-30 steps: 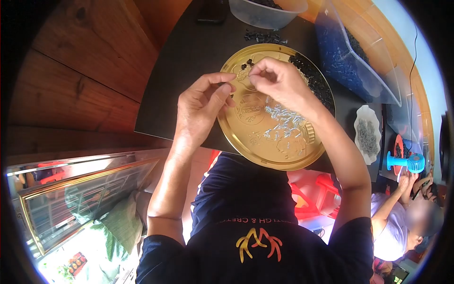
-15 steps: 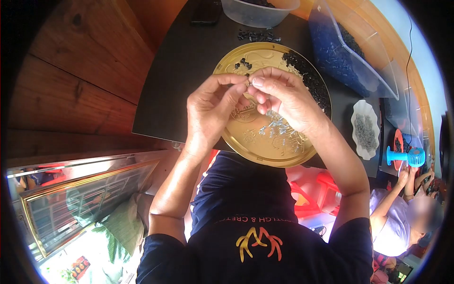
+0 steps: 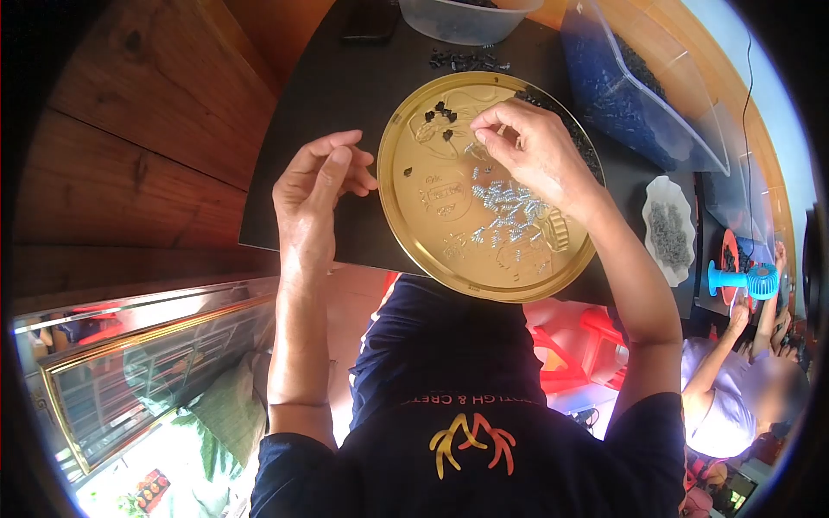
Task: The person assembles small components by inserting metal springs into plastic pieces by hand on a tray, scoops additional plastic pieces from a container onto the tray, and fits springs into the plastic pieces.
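Note:
A round gold tray [image 3: 406, 233] lies on the dark table, with small silver springs [image 3: 509, 207] across its middle and right side. A few small black parts [image 3: 447, 135] are near its upper left, and more black pieces lie along the right rim, partly behind my right hand. My right hand [image 3: 540, 155] is over the tray with thumb and index fingertips close together; anything between them is too small to make out. Left of the tray, my left hand [image 3: 315, 194] is raised with its fingers apart and nothing visible in it. One small dark part [image 3: 408, 173] sits near the left rim.
Behind the tray are a pile of black pieces [image 3: 466, 61] and a clear tub [image 3: 466, 26]. A large clear bin [image 3: 622, 95] of dark parts stands at right, beside a white scalloped dish [image 3: 669, 233] and a blue fan [image 3: 743, 281]. Another person [image 3: 717, 397] sits at far right.
My hands were together over the tray, fingertips meeting at a tiny part. They have separated: the left went left off the tray, the right stays above it. A dark part now shows near the left rim.

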Tool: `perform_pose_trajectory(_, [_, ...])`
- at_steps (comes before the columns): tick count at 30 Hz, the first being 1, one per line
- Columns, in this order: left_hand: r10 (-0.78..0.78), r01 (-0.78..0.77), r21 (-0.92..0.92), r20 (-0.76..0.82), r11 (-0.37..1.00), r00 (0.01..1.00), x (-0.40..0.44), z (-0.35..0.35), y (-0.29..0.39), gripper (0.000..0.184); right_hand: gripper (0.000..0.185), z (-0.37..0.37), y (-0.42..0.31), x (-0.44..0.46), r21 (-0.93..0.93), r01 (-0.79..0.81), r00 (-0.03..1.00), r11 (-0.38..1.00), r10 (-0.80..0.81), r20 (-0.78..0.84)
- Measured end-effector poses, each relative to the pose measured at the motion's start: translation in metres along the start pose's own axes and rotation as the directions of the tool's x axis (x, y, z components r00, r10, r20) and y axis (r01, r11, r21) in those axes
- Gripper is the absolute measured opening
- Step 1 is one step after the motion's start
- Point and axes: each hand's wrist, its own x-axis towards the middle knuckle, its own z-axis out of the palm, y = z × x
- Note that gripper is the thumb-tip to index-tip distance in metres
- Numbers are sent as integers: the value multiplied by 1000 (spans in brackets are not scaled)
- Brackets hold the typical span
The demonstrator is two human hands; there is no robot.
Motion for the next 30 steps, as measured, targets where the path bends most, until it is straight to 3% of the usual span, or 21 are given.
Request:
perform_pose_trajectory(1, [-12, 12, 19, -15, 1000, 1000, -2, -2, 0, 21, 15, -1, 5, 3, -89, 17, 1000, 996, -15, 13])
perform_pose_trajectory(5, [-26, 26, 74, 2, 997, 1000, -7, -11, -2, 22, 15, -3, 20, 10, -108, -63, 994, 992, 72, 84])
perform_pose_trajectory(8, [-31, 30, 84, 11, 996, 999, -10, -13, -3, 22, 15, -1, 23, 11, -25, -3, 992, 1000, 6, 127])
perform_pose_trajectory(11, [-31, 28, 90, 34, 996, 999, -10, -8, -1, 23, 13, 6, 27, 9, -201, 242, 965, 949, -212, 158])
perform_pose_trajectory(14, [-16, 11, 94, 58, 996, 998, -9, -2, 0, 23, 10, 10, 24, 7, -286, 268, 960, 920, -228, 164])
perform_pose_trajectory(22, [-12, -6, 121, 148, 993, 989, -10, 0, -4, 28, 7, 12, 24, 5, -244, 244, 968, 939, -223, 113])
perform_pose_trajectory(28, [-29, 25, 53, 76, 998, 997, -12, 4, -1, 34, 8, 7, 25, 6, -242, 251, 968, 937, -236, 89])
perform_pose_trajectory(30, [-53, 52, 11, 65, 999, 997, -13, 0, -4, 28, 10, 3, 25, 7, -198, 257, 966, 946, -247, 73])
